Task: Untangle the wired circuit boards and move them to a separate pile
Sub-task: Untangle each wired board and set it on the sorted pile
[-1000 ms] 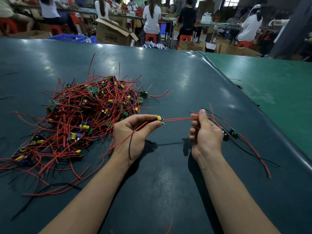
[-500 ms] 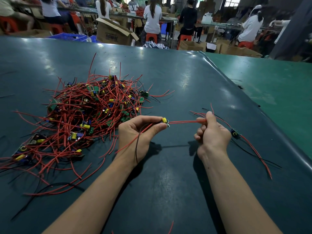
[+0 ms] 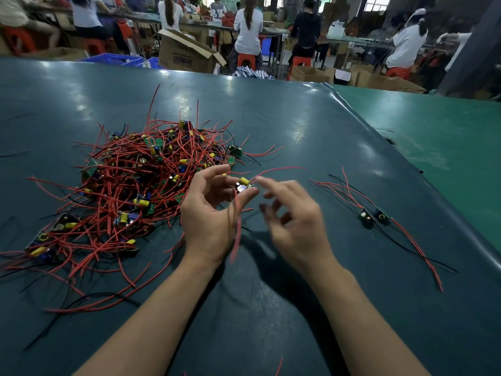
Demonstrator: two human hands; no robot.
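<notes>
Head view: left hand [image 3: 208, 223] fingers pinch circuit board [image 3: 242, 185]; right hand [image 3: 295, 226] fingers loose, blurred.

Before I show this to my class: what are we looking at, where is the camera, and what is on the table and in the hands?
The camera sits on a person's head, looking down at their own bare hands. On the dark green table lies a tangled pile of circuit boards with red wires. Two separated boards lie to the right. The left hand pinches one small board with a yellow part between thumb and finger. The right hand is blurred, fingers loose, apparently holding nothing. Other workers sit in the background.
</notes>
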